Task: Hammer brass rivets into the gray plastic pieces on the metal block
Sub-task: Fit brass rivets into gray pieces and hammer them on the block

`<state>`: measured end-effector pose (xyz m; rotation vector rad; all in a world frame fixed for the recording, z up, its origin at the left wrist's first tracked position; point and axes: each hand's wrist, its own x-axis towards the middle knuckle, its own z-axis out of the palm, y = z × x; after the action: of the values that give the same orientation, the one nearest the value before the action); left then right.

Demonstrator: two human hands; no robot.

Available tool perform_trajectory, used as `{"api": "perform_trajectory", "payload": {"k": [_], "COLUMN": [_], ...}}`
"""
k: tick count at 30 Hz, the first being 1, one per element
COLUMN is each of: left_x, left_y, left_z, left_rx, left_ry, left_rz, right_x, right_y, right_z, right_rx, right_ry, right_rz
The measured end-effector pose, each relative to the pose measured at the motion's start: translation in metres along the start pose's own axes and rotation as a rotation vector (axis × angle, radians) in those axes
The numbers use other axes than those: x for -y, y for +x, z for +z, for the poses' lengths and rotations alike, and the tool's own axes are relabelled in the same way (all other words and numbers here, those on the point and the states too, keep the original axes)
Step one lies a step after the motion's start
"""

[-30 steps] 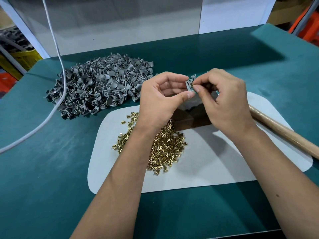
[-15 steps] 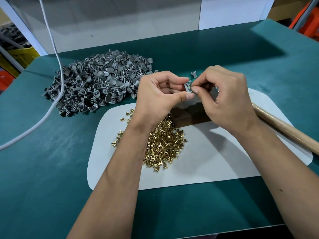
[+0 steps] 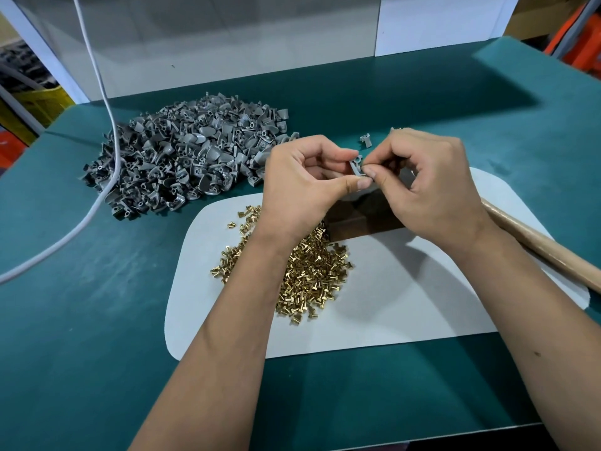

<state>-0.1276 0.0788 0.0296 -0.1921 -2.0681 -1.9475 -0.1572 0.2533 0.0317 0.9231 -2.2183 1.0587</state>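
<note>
This is a small factory or assembly workshop. A workbench [image 3: 97,320] covered in green felt carries bulk stock: a big heap of identical gray plastic pieces [image 3: 182,157] and a pile of loose brass rivets [image 3: 312,275] on a white mat [image 3: 406,304]. A dark metal block [image 3: 361,219] sits on the mat, and a wooden handle [image 3: 546,245] lies at its edge. A white cable [image 3: 97,73] hangs across the bench. Behind it stand plain panels, a yellow crate [image 3: 39,102] and orange equipment [image 3: 585,43].
</note>
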Motion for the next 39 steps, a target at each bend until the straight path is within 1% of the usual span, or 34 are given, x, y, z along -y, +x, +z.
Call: {"api": "perform_trajectory", "payload": {"k": [5, 6, 7, 9, 12, 13, 15, 18, 22, 24, 26, 27, 29, 31, 32, 35, 39], "left_x": [0.003, 0.004, 0.005, 0.006, 0.008, 0.009, 0.01, 0.011, 0.011, 0.01, 0.01, 0.01, 0.01, 0.011, 0.012, 0.014, 0.015], "left_y": [0.0, 0.0, 0.001, 0.002, 0.002, 0.002, 0.002, 0.002, 0.002, 0.002, 0.002, 0.002, 0.002, 0.002, 0.003, 0.003, 0.004], "left_z": [0.002, 0.003, 0.003, 0.005, 0.008, 0.009, 0.009, 0.007, 0.002, 0.001, 0.001, 0.001, 0.0, 0.0, 0.0, 0.001, 0.0], "left_rx": [0.022, 0.007, -0.014, -0.015, 0.006, -0.004, -0.009, 0.006, 0.015, 0.021, 0.021, 0.021, 0.022, 0.027, 0.032, 0.04, 0.036], "left_ry": [-0.1, -0.076, 0.009, 0.246, 0.437, 0.475, 0.506, 0.477, 0.572, 0.587, 0.586, 0.584, 0.58, 0.568, 0.56, 0.538, 0.518], "left_rz": [-0.023, -0.006, 0.033, 0.119, 0.186, 0.188, 0.134, 0.043, 0.058, 0.059, 0.057, 0.058, 0.059, 0.055, 0.049, 0.039, 0.04], "right_x": [-0.007, -0.008, -0.01, -0.016, -0.027, -0.03, -0.032, -0.035, -0.036, -0.036, -0.041, -0.044, -0.047, -0.046, -0.046, -0.047, -0.041], "right_y": [0.002, 0.002, 0.002, 0.001, -0.001, -0.002, -0.002, -0.002, -0.003, -0.002, -0.001, -0.001, -0.002, -0.004, -0.004, -0.004, -0.008], "right_z": [-0.007, -0.008, -0.01, -0.013, -0.014, -0.013, -0.012, -0.013, -0.012, -0.014, -0.019, -0.022, -0.026, -0.027, -0.027, -0.033, -0.044], "right_rx": [0.013, -0.001, -0.019, -0.049, 0.023, 0.047, 0.051, 0.018, -0.021, -0.058, -0.09, -0.082, 0.013, 0.124, 0.149, 0.186, 0.371], "right_ry": [-0.02, -0.002, 0.024, 0.067, 0.041, 0.029, 0.037, 0.081, 0.059, -0.022, -0.24, -0.36, -0.528, -0.568, -0.561, -0.554, -0.605], "right_rz": [-0.028, -0.011, 0.031, 0.176, 0.375, 0.405, 0.426, 0.449, 0.475, 0.494, 0.554, 0.623, 0.803, 0.932, 0.96, 0.957, 0.899]}}
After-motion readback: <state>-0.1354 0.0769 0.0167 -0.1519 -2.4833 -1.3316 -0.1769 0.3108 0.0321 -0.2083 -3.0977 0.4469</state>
